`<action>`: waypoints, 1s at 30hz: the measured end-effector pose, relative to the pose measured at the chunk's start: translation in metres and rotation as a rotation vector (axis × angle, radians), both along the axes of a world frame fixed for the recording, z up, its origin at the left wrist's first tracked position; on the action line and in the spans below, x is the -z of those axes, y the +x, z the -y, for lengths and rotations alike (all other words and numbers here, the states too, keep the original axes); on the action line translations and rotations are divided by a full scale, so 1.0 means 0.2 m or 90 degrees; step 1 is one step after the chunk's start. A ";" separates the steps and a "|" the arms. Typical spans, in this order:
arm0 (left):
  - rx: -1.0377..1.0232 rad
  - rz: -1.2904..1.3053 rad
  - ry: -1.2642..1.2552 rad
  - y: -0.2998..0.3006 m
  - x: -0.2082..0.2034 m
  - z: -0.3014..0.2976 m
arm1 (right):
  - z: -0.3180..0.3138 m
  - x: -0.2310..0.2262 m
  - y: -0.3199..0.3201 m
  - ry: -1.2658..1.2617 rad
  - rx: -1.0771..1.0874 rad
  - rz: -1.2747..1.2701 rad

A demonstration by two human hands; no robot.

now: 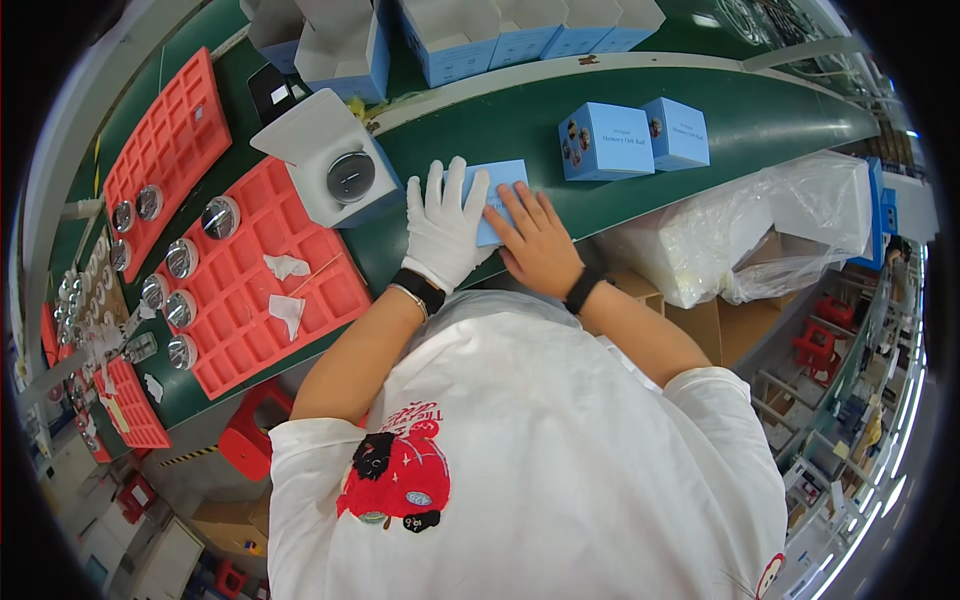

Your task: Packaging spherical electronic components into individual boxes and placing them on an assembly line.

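Observation:
My left hand [443, 228], in a white glove, lies with fingers spread over the left part of a light blue box [508, 172] on the green table. My bare right hand [541, 246] rests flat on the right side of the same box, fingers stretched out. Much of the box is hidden under both hands. Just left of my gloved hand stands an open box [375, 207], blue outside and white inside, with a dark glassy ball [351, 177] in it.
Red compartment trays [255, 345] with several clear balls lie left. Two closed blue boxes [606, 150] stand right on the green table [480, 118]. Several open boxes [455, 50] line the back. A plastic-lined carton [690, 250] is beyond the right edge; a red stool [243, 440] is below left.

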State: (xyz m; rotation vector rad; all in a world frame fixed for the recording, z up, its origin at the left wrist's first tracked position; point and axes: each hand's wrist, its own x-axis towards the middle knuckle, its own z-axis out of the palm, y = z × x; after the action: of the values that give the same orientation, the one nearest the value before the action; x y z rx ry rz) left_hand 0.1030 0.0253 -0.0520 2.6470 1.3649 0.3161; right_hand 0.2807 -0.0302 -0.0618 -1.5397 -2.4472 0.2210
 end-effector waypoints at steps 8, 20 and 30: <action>-0.095 0.265 0.055 -0.22 -0.13 -0.01 | -0.05 0.02 0.00 0.061 0.002 0.026; -0.254 1.064 -0.511 -0.91 0.42 -0.25 | -0.53 -0.14 0.06 0.034 0.253 -0.035; -0.366 1.015 -0.519 -0.67 0.23 -0.39 | -0.79 0.15 -0.58 -0.758 0.179 -1.061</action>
State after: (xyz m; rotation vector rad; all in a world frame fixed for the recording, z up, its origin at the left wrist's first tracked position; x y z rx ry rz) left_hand -0.0306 0.1042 -0.0976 0.7065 1.0789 1.1975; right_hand 0.1639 0.1270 -0.0924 -0.9536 -0.6249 2.0446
